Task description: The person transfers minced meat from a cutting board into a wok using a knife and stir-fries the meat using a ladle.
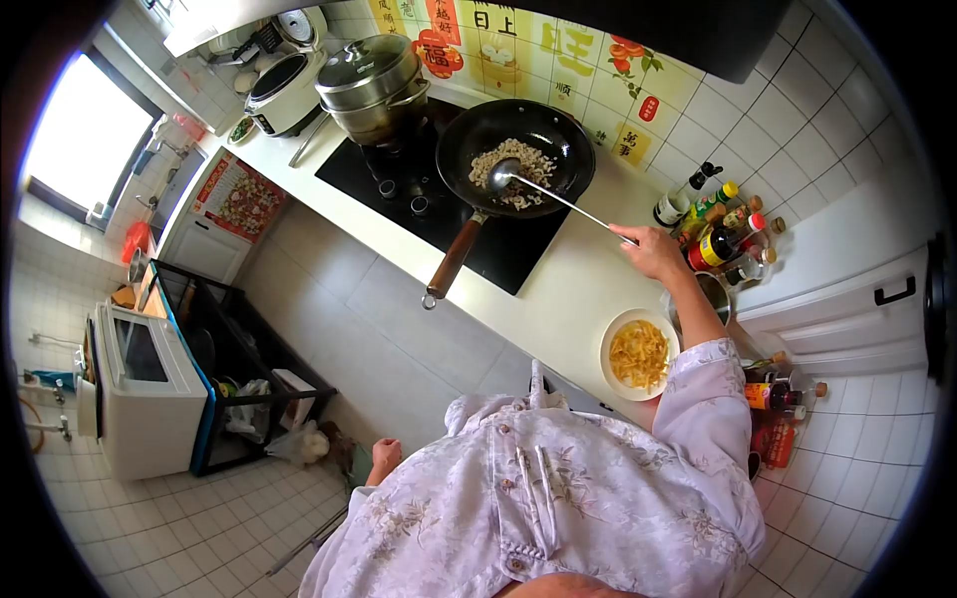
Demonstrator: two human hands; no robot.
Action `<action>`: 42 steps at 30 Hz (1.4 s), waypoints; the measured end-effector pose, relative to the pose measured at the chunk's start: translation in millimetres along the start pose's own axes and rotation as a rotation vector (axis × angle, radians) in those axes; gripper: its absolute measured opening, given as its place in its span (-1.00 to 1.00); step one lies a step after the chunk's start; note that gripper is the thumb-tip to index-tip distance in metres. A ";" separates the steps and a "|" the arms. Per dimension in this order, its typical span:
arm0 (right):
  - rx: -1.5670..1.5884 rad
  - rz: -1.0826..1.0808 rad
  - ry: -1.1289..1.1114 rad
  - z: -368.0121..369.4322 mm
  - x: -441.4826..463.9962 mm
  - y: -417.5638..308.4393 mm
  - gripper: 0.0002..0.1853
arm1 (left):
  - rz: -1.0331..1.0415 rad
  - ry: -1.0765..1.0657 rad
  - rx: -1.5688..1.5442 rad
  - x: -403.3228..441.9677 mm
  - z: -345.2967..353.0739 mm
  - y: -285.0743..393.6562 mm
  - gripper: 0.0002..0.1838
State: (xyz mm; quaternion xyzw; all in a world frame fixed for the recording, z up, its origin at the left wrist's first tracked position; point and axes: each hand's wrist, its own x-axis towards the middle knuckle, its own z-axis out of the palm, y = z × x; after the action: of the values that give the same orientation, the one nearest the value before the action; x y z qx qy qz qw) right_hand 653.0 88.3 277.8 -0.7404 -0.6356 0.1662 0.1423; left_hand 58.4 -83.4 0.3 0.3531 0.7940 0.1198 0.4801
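My right hand [653, 251] is closed round the handle end of a long metal ladle [558, 197]. The ladle's bowl rests among small pale pieces of food [528, 164] in a black wok [568, 140]. The wok sits on the black hob [508, 249], its wooden handle [457, 255] pointing toward my body, and neither hand touches it. Low by my side, my left hand [387, 453] has its fingers curled in, away from the counter, with nothing visible in it. A white plate of yellow food [639, 355] stands beside my right forearm.
A lidded steamer pot [371, 85] stands on the hob's far left, beside a white rice cooker [284, 95]. Several sauce bottles [713, 244] and a metal bowl [710, 294] are at the right. A white oven [150, 394] and a black rack [254, 379] stand at the left.
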 end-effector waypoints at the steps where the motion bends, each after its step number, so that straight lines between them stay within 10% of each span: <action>1: 0.002 -0.001 -0.001 -2.1 -2.2 1.0 -0.62 | 0.018 0.006 -0.006 -1.8 -0.7 0.7 -0.81; 31: 0.221 -0.086 0.155 55.4 31.8 30.2 -0.56 | -0.021 0.049 0.321 36.7 17.1 -59.6 -0.69; 42: 0.725 0.682 0.241 -7.4 78.3 146.7 -0.17 | -0.002 0.025 0.191 21.2 14.6 -48.0 -0.70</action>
State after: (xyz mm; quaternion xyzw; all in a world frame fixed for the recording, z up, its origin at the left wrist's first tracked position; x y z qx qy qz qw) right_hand 798.0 143.5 217.4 -0.8225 -0.2386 0.3265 0.4000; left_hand 43.2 -105.9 -46.9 0.3948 0.8083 0.0475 0.4343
